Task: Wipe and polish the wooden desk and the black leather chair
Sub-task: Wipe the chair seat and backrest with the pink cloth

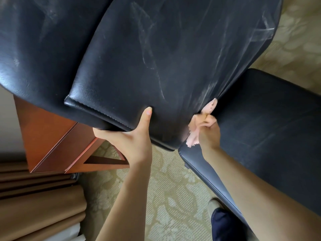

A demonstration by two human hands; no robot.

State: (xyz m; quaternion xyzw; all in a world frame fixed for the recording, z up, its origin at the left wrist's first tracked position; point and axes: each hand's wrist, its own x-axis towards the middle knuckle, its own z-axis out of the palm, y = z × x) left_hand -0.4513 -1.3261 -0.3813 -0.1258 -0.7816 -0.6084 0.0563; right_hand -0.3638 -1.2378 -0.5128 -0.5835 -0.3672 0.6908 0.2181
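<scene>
While gripping the cushion edge with left hand, clutching pink cloth in right hand, tucked against the side of black leather chair. Chair-wiping step. Streaky above, probably residue; next, firm sweeps upward. Wooden desk behind, left.

Pale gold carpet with a woven floral pattern covers the floor. A reddish wooden desk stands on it at left — tan curtain folds hang beside it. A light shoe rests on the carpet, lower right.
</scene>
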